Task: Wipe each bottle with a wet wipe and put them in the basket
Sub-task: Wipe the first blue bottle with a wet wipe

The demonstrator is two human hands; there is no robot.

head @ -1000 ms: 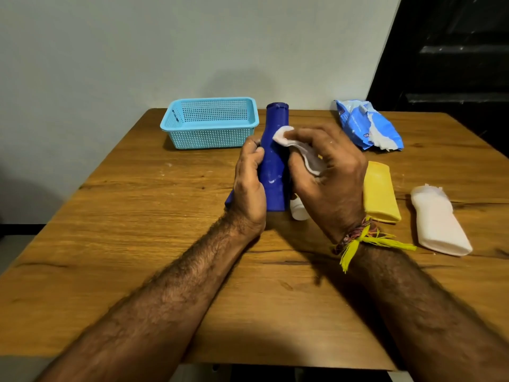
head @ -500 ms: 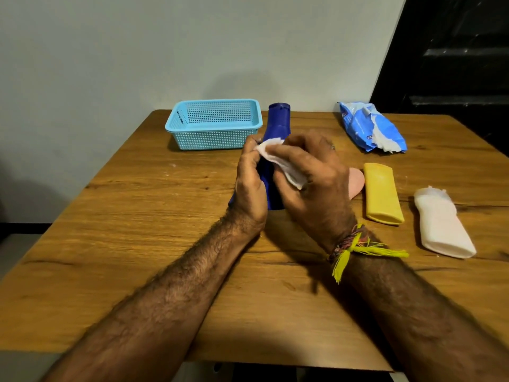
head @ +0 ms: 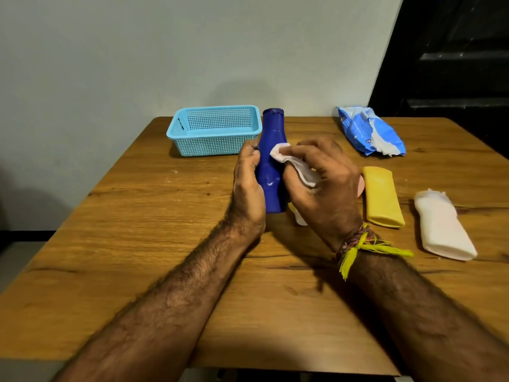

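Bottle wiping at the middle of the worktop

Blue bottle (head: 271,164) stands upright near the centre of the worktop (head: 137,230). Left hand (head: 248,188) has its grip pressed around the bottle's side. Right hand (head: 325,186) pinches a white wet wipe (head: 292,164) against the bottle. At 11 o'clock is the basket (head: 214,130); at 1 o'clock the wipes pack (head: 369,130); at 3 o'clock lie the yellow bottle (head: 381,195) and white bottle (head: 443,224).

Home room: wooden table (head: 165,244), plain wall (head: 137,51).
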